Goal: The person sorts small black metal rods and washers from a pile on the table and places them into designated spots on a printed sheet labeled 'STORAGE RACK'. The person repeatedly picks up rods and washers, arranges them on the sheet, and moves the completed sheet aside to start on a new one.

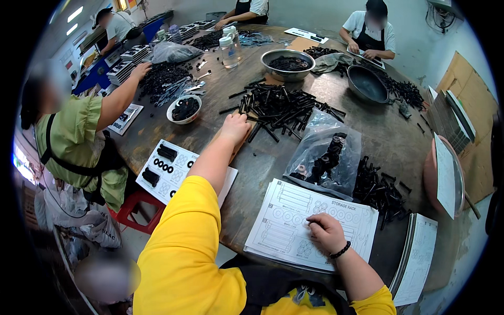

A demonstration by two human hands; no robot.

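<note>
My left hand (234,126) reaches far across the round brown table (262,157) and lies palm down at the near edge of a big pile of black bolts (283,105). Its fingers curl into the pile, and whatever they hold is hidden. My right hand (325,231), with a dark bead bracelet on the wrist, rests with bent fingers on the top sheet of a stack of printed sheets (286,226) at the table's near edge. A clear plastic bag of black washers (325,157) lies just beyond the stack.
A white card with black parts on it (168,168) lies left of my arm, and a loose heap of black screws (378,189) to the right. Bowls (287,63), bottles (229,50) and more paper (420,252) crowd the table. A person in green (73,136) reaches in from the left.
</note>
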